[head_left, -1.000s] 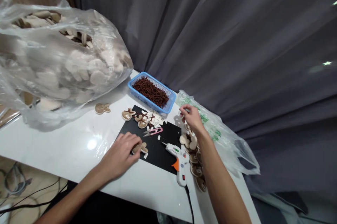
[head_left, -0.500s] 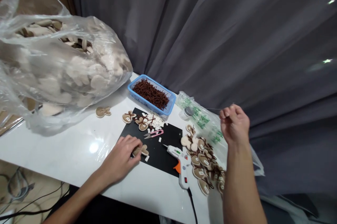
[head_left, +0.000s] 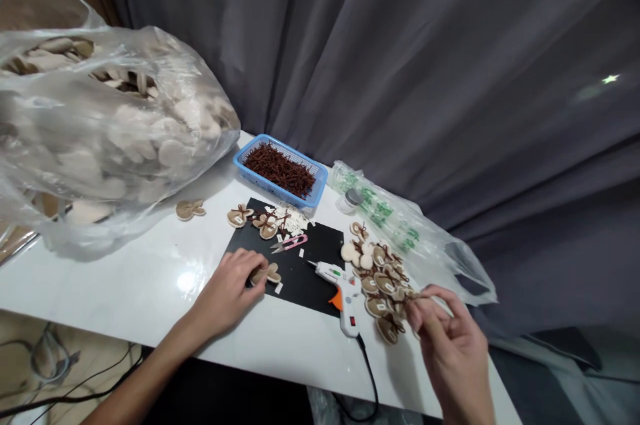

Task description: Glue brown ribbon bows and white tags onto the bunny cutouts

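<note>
Right hand [head_left: 447, 338] drops from its raised spot to the pile of bow-tied bunnies [head_left: 385, 282], fingers half-curled, any grip unclear; left hand [head_left: 235, 288] stays clasped on one bunny piece [head_left: 273, 273] on the black mat [head_left: 295, 285], leaving that piece, it seems, to one hand for now.

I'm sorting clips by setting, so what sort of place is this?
Probably a small craft workspace, perhaps at home: a glue gun lies partly on a black mat, a blue basket holds brown ribbon-like pieces, and bow-trimmed shapes are heaped on the white table.
</note>
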`<action>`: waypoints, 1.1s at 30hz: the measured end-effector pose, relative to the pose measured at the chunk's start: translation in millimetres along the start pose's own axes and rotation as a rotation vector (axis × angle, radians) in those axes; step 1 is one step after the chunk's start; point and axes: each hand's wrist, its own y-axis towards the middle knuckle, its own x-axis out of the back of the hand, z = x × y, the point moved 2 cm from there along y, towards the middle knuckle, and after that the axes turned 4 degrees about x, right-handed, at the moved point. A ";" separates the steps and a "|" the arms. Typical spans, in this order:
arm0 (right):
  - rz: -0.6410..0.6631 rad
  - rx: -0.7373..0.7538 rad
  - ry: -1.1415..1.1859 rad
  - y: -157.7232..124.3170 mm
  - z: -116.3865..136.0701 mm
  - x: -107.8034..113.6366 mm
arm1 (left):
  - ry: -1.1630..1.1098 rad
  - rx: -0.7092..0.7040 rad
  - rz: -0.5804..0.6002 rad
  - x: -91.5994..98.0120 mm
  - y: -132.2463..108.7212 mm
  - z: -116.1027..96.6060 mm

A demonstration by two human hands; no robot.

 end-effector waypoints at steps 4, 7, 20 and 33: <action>0.039 -0.076 0.075 -42.7 -6.2 -13.6 | 0.028 -0.009 -0.015 -0.1 1.2 0.3; -0.010 -0.194 0.197 -68.0 -16.5 -28.9 | 0.046 -0.011 -0.011 0.2 1.9 0.4; 0.006 -0.523 0.384 -113.3 -61.9 -64.1 | 0.042 -0.006 -0.001 2.2 5.1 3.6; 0.097 -0.282 0.052 -106.6 -65.4 -88.2 | -0.304 -0.203 0.249 -46.1 14.3 -70.6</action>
